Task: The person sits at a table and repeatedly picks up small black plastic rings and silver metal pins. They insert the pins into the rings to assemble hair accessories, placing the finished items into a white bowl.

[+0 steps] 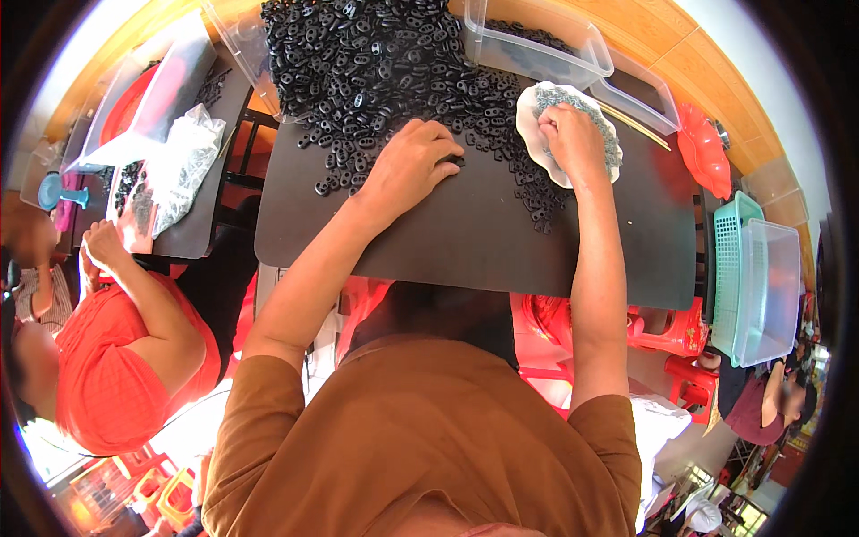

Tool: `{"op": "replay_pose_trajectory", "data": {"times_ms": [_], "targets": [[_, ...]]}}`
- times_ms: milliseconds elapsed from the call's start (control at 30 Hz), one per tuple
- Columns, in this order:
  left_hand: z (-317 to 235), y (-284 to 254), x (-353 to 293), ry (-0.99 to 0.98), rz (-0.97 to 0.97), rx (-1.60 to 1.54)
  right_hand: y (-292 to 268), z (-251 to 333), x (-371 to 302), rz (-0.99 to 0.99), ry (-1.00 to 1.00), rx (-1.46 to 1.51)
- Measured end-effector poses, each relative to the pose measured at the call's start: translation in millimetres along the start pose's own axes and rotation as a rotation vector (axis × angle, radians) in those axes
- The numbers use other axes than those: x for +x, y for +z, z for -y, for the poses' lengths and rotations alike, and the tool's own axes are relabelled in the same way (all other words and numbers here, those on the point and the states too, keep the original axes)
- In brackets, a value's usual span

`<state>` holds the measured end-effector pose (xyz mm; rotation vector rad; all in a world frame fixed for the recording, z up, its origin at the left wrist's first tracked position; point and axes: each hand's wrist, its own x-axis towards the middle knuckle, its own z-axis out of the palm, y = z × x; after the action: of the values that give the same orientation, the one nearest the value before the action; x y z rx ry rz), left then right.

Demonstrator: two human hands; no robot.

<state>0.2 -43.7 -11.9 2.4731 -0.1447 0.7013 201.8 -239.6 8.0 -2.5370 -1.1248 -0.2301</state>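
No lettering, label or number legible anywhere. Red stool [678, 333] under the table [447, 228], near its front right corner: pale decoration on the side, too small and warped to tell pattern from writing. More red seating [548, 320] further left below the same front edge, markings likewise unclear. Small black pieces [358, 63], heaped toward the far edge: holes and shine, no readable character. Clear bag [190, 166] on the neighbouring table: creases and glare, nothing readable.
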Motion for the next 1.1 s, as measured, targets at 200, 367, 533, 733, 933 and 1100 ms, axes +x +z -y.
{"op": "replay_pose_trajectory", "data": {"times_ms": [200, 367, 533, 733, 933, 1100], "targets": [[4.2, 2.1, 0.1, 0.025, 0.053, -0.017, 4.0, -3.3, 0.0, -0.067, -0.010, -0.017], [0.9, 0.2, 1.6, 0.002, 0.058, -0.058, 4.4, -2.6, 1.1, -0.141, -0.029, 0.076], [0.2, -1.1, 1.5, -0.005, 0.061, -0.111, 5.0, -7.9, 3.8, -0.193, -0.074, 0.234], [0.3, -0.5, 2.4, -0.089, -0.025, -0.252, 0.8, -11.6, 2.7, -0.073, 0.121, 0.492], [-2.2, -2.9, 3.6, -0.169, 0.007, -0.352, -7.7, -14.8, -0.1, -0.268, 0.057, 0.168], [-0.2, -2.9, 2.9, -0.241, -0.003, -0.439, -16.1, -12.4, -3.6, -0.097, 0.086, 0.142]]}}
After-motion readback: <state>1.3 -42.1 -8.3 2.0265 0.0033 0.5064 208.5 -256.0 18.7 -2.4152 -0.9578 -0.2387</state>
